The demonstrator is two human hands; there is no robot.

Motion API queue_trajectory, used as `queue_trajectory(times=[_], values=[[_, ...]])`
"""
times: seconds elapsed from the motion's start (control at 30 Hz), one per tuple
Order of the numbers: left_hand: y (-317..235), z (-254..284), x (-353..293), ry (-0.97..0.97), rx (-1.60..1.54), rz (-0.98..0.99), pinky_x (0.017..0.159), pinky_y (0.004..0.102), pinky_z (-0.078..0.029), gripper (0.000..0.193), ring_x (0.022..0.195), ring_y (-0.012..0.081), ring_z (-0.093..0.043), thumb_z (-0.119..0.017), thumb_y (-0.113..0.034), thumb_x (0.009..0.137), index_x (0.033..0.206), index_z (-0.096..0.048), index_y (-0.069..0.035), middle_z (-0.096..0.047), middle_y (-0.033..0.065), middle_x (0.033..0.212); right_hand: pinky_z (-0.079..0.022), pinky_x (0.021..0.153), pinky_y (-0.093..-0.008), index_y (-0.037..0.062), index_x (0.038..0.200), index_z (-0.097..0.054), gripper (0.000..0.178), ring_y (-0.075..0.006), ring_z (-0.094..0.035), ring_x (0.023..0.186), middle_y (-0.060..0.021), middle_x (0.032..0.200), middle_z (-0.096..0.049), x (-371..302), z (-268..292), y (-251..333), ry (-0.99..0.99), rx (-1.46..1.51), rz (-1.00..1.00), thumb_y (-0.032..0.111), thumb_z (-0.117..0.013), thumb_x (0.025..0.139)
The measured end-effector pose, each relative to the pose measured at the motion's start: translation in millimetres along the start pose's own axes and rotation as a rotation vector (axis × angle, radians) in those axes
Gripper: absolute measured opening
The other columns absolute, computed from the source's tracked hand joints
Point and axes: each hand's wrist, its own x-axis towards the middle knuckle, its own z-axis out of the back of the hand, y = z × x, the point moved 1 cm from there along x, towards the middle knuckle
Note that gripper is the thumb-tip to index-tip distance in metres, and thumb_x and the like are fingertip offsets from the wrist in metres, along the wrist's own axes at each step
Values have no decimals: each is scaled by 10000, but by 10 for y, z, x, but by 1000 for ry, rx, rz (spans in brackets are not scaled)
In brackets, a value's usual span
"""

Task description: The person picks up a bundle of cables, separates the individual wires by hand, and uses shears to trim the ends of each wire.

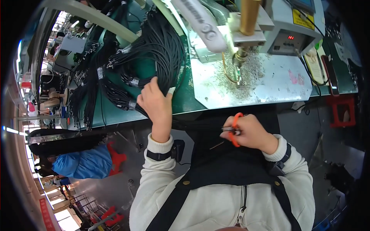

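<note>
My left hand (155, 103) is at the near edge of the green bench, its fingers curled over a bundle of black cables (163, 63). The cables loop round in a thick curve, and the fingers hide the part beneath them. A small white piece shows at the thumb tip; whether it is tape or a tag I cannot tell. In front of my apron, my right hand (252, 131) is closed round scissors with orange handles (235, 142). Their blades are mostly hidden by the hand, and they touch no cable.
More taped black cable bundles (111, 92) lie to the left. A machine head (239, 57) stands over a metal plate (216, 96) strewn with small bits. Beyond it is a control box (290, 42) with a red display. A person in blue (83, 161) sits at lower left; a red stool (343, 111) stands right.
</note>
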Motion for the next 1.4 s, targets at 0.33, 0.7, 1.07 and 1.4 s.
queue_trajectory(times=[0.33,0.7,1.07,1.4], values=[[417,-115,281,321,-850,182,583,232,-391,448,645,110,-461,-697,-63,617,1010,-483,-27,-514,43,749,-372,420,-287,36,686,-537,251,-235,-509,444,-88,517,-505,396,-549,-206,275,-116,-4,253,-653,737],[372,-64,153,168,-415,-87,609,313,-410,401,676,231,-477,-718,-93,597,922,-499,-7,-477,100,704,-389,425,-279,1,674,-528,269,-197,-523,420,-87,492,-518,848,-970,-75,226,164,-167,232,-620,776],[766,89,327,436,-1700,472,680,263,-447,276,791,151,-551,-651,-23,677,923,-533,18,-563,57,871,-448,506,-230,7,741,-547,100,-129,-584,541,-52,591,-581,1041,-1083,-77,146,409,-263,87,-558,800],[587,-135,475,471,-1306,121,615,269,-464,382,734,174,-573,-586,2,694,1052,-451,15,-556,92,866,-455,631,-291,27,840,-566,82,-219,-590,749,-82,816,-606,1208,-1220,-108,-174,145,288,25,-575,758]])
